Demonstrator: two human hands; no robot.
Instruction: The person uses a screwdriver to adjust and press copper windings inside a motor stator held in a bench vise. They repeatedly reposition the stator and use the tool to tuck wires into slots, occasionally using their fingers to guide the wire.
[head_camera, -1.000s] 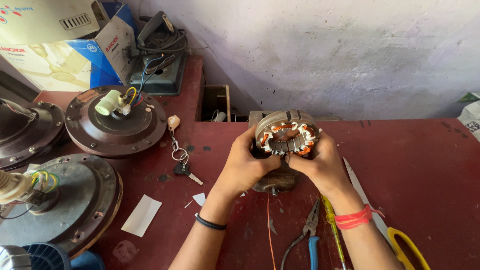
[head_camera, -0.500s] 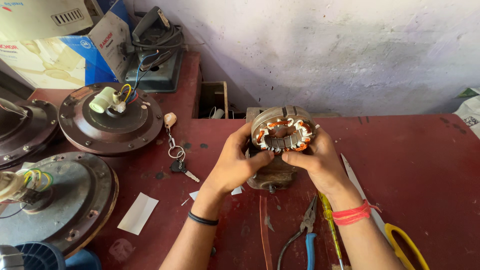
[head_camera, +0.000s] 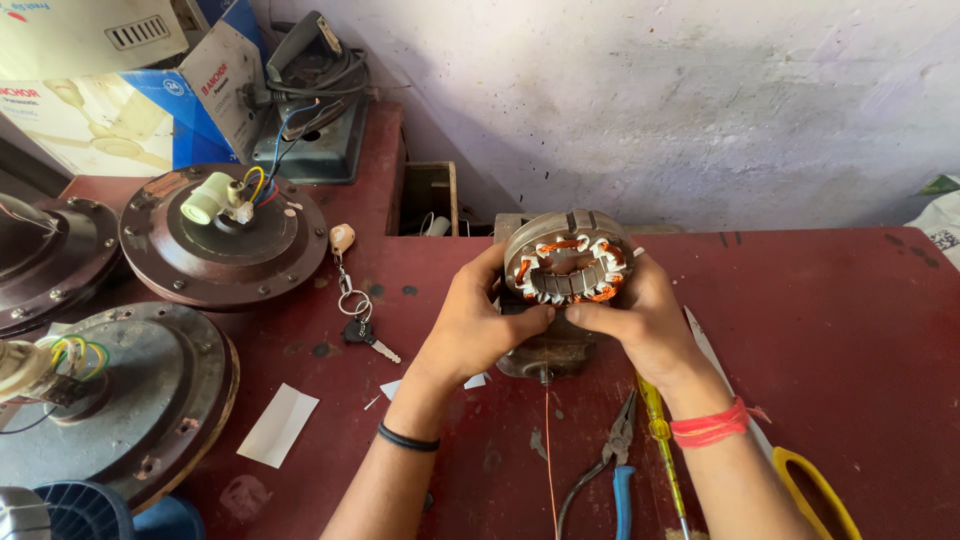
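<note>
Head view showed the left hand (head_camera: 480, 325) and right hand (head_camera: 640, 320) both grasping a motor winding (head_camera: 568, 258), held tilted above the red table (head_camera: 850, 330). Steady work probably called for thumbs bracing the inner rim, clear of the copper wire (head_camera: 547, 450).

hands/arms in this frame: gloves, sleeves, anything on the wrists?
Both hands are bare, with no gloves, and no sleeves reach the forearms in view. The left hand has a thin black band around its wrist. The right hand has a red thread band wound several times around its wrist, with a loose end sticking out. No rings or watch visible.
</note>
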